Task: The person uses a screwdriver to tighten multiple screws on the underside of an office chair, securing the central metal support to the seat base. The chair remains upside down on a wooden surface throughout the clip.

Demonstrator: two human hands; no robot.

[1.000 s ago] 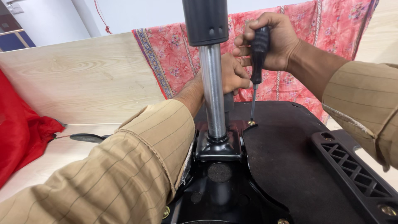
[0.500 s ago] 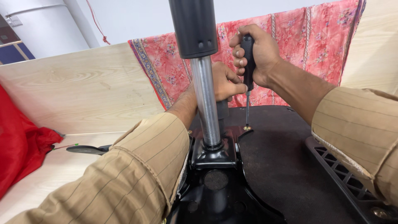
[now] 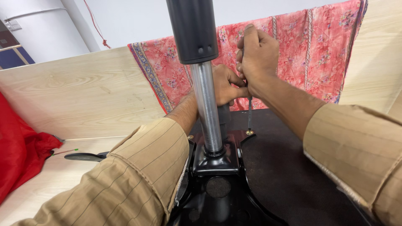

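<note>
With the right hand point(image 3: 257, 52) clenched on the screwdriver point(image 3: 249, 111), its tip at the screw point(image 3: 249, 132) on the black plate point(image 3: 234, 140), the shaft is best kept upright and pressed down, though the handle is hidden and the left hand point(image 3: 226, 86), curled behind the chrome column point(image 3: 207, 109), has an unclear hold

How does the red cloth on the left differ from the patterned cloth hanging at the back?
The red cloth is plain, one solid colour; the patterned cloth is pinkish red with small flowers and a striped border. The red cloth lies bunched in folds low on the pale wooden surface, while the patterned cloth hangs spread flat over the wooden panel. The patterned cloth sits behind both hands; the red cloth lies well away from them. Both are reddish fabric.
</note>
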